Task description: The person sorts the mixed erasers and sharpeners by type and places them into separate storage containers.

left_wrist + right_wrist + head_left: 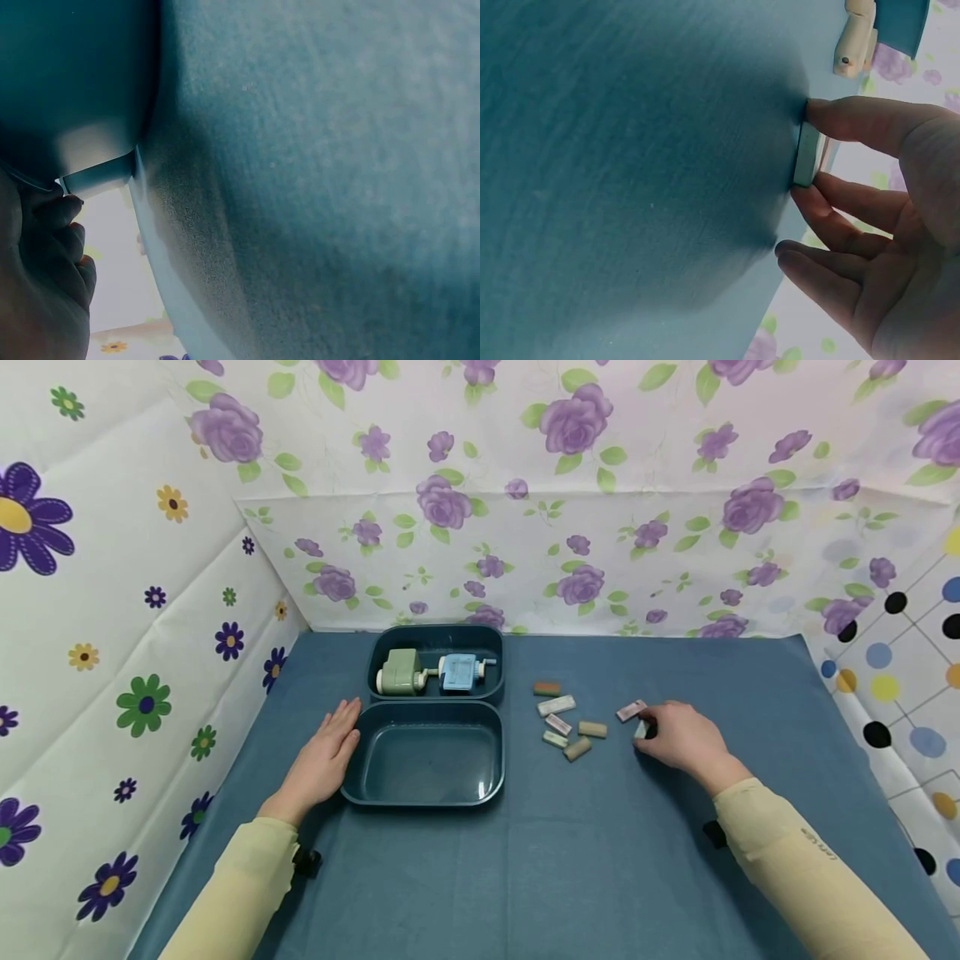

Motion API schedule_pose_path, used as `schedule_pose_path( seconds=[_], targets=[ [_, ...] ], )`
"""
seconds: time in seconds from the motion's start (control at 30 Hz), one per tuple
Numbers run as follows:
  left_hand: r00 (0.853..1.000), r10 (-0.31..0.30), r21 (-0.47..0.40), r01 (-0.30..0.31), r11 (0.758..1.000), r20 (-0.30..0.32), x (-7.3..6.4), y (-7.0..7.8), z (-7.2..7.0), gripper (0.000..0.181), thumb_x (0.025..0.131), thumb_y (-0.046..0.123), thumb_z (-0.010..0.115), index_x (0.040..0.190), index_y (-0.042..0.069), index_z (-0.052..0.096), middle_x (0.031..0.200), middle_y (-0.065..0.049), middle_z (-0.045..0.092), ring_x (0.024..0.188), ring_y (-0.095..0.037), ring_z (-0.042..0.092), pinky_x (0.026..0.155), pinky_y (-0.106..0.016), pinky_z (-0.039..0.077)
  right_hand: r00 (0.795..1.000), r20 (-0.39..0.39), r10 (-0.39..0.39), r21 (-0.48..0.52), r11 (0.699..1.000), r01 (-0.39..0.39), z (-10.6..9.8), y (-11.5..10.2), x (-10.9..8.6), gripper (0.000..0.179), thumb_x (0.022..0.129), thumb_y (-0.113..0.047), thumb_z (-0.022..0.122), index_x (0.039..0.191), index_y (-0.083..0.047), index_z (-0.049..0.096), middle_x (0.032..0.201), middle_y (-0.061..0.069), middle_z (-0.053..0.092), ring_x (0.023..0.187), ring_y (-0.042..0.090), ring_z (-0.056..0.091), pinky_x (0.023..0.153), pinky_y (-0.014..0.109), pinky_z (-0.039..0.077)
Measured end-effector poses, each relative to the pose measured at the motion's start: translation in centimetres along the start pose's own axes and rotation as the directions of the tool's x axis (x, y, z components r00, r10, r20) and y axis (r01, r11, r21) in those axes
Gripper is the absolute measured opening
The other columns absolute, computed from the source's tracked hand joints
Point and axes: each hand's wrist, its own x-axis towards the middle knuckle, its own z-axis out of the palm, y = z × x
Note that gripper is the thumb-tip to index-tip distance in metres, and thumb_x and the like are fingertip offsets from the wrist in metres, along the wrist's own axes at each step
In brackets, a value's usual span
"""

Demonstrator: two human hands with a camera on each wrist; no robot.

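My right hand [686, 742] pinches a small pale green block, seemingly an eraser [806, 155], between thumb and fingertips, low at the cloth. Just behind it lies a pinkish eraser [631, 710]. My left hand [321, 760] rests against the left side of a dark teal tray [423, 799], its fingers straight; nothing is in its grasp. In the left wrist view, the fingers [64, 240] touch the tray's side. Between the tray and my right hand lies a loose group of small erasers, among them a white one [557, 706] and a tan one [592, 728].
Behind the front tray stands a second teal tray [495, 689]. It holds a green crank pencil sharpener [402, 671] and a blue one [457, 672]. A blue cloth [570, 860] covers the table; flowered sheets [517, 560] hang at the back and sides.
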Motion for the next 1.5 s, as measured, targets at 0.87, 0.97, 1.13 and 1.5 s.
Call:
schedule_pose_path(
  seconds=[0.87, 0.97, 1.13, 1.5],
  targets=[
    [1.000, -0.009, 0.000, 0.009, 1.000, -0.009, -0.20, 0.22, -0.25, 0.056, 0.119, 0.021, 0.039, 0.168, -0.003, 0.025, 0.174, -0.024, 0.024, 0.163, -0.039, 0.014, 0.132, -0.057, 0.010, 0.999, 0.034, 0.020, 0.022, 1.000, -0.021, -0.27, -0.51, 0.62, 0.043, 0.096, -0.021, 0.079, 0.128, 0.007, 0.073, 0.112, 0.024, 0.069, 0.095, 0.037, 0.068, 0.078, 0.057, 0.058],
    [1.000, -0.008, -0.002, 0.008, 1.000, -0.009, -0.17, 0.30, -0.31, 0.056, 0.119, 0.021, 0.039, 0.167, -0.004, 0.026, 0.174, -0.024, 0.024, 0.163, -0.039, 0.014, 0.132, -0.056, 0.010, 0.999, 0.032, 0.021, 0.022, 1.000, -0.021, -0.29, -0.54, 0.58, 0.043, 0.096, -0.020, 0.079, 0.129, 0.007, 0.073, 0.113, 0.025, 0.069, 0.095, 0.038, 0.068, 0.078, 0.058, 0.058],
    [1.000, -0.010, -0.003, 0.010, 1.000, -0.007, -0.14, 0.38, -0.38, 0.056, 0.119, 0.020, 0.040, 0.167, -0.004, 0.026, 0.173, -0.024, 0.025, 0.163, -0.039, 0.014, 0.132, -0.057, 0.010, 1.000, 0.024, 0.018, 0.021, 1.000, -0.019, -0.14, -0.50, 0.49, 0.043, 0.096, -0.019, 0.079, 0.129, 0.007, 0.073, 0.114, 0.026, 0.069, 0.096, 0.038, 0.068, 0.079, 0.058, 0.058],
    [1.000, -0.010, -0.005, 0.010, 1.000, 0.002, -0.24, 0.13, -0.21, 0.056, 0.118, 0.019, 0.041, 0.168, -0.003, 0.026, 0.174, -0.022, 0.024, 0.163, -0.037, 0.014, 0.133, -0.053, 0.008, 0.999, 0.032, 0.018, 0.021, 1.000, -0.019, -0.07, -0.50, 0.29, 0.040, 0.097, -0.019, 0.079, 0.127, 0.006, 0.073, 0.115, 0.027, 0.068, 0.096, 0.039, 0.067, 0.078, 0.059, 0.058]
  ],
)
